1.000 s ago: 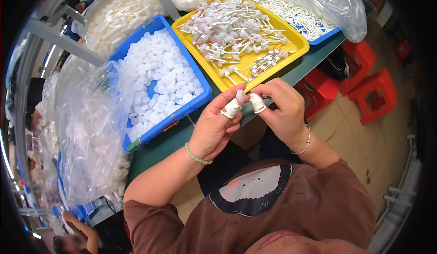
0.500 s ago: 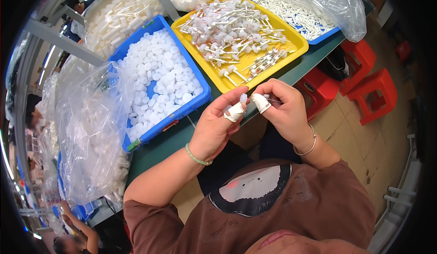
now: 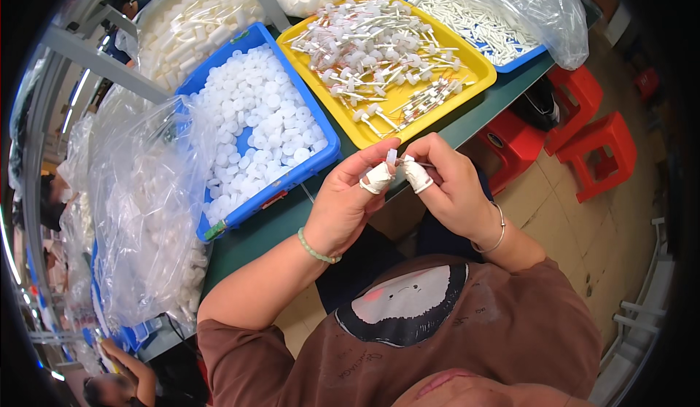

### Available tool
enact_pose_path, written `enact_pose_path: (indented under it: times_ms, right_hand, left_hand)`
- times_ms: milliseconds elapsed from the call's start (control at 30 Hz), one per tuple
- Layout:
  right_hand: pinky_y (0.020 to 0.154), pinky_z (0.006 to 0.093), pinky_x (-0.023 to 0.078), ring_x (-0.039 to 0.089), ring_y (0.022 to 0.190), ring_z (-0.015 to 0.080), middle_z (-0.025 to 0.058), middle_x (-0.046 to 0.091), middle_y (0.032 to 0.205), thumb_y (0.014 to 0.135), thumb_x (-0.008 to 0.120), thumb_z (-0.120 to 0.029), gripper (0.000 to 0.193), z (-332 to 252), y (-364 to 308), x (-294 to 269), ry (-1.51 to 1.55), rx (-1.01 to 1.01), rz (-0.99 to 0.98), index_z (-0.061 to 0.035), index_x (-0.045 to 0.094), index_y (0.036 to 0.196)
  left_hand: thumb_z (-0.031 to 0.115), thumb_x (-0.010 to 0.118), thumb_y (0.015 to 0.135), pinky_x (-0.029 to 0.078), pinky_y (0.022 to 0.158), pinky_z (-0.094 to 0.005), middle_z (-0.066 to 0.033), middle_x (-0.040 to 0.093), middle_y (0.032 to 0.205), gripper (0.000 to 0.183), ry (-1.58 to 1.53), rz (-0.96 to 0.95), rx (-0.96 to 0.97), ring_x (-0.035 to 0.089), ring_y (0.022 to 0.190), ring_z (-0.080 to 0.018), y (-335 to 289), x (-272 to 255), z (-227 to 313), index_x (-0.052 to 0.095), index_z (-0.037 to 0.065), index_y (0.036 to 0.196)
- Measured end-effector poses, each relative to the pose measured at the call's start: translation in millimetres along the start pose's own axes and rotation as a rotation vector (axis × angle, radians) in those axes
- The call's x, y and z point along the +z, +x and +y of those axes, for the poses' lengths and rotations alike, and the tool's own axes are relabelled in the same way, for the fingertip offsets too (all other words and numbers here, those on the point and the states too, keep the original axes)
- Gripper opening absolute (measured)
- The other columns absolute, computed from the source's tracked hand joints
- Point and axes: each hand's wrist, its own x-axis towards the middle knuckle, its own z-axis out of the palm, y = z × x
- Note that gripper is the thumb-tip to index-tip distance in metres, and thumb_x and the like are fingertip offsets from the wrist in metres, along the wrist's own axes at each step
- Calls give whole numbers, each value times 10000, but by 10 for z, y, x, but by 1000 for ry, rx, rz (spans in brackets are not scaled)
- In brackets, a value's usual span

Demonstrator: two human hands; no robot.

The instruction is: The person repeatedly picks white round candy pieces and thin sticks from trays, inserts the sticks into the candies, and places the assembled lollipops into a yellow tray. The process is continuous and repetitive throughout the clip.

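Note:
Above my lap, just off the table's front edge, both hands meet. My left hand (image 3: 341,206) is closed, pinching a small translucent white plastic cap (image 3: 391,157) between thumb and fingertips. Close against it, my right hand (image 3: 463,195) is also closed, its thumb and forefinger gripping a thin wire-like piece (image 3: 427,164) that points toward the cap. Fingers hide most of that piece, so I cannot tell whether it enters the cap. White wrapping covers both thumbs. Beyond my hands, a yellow tray (image 3: 477,79) holds many white sticks fitted with caps and reddish wires.
Left of the yellow tray, a blue tray (image 3: 332,152) is filled with loose translucent caps. Another blue tray (image 3: 521,62) at the back right holds white sticks. Clear plastic bags (image 3: 138,210) stand at left. Red stools (image 3: 601,155) are at right. Another person's arm (image 3: 138,374) shows lower left.
My right hand's fingers have shifted slightly around the thin piece, its forefinger curling lower and nearer the cap. My left hand stays almost still with the cap.

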Motion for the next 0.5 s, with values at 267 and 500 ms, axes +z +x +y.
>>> enact_pose_path:
  times_ms: [267,500]
  right_hand:
    - [623,338,461,590,684,287,129,577,756,862,555,-30,68,-65,75,-82,91,63,-141,-25,536,927]
    - [607,373,472,569,663,339,152,572,768,889,546,-75,94,-43,117,-101,23,-47,-214,-23,514,960]
  left_hand:
    - [122,698,854,369,582,-158,26,627,1007,387,62,4,69,497,733,-3,15,-97,-26,601,84,1227]
    - [107,695,852,365,568,-176,19,634,966,346,137,-16,102,488,712,-14,-10,-28,-18,619,72,1187]
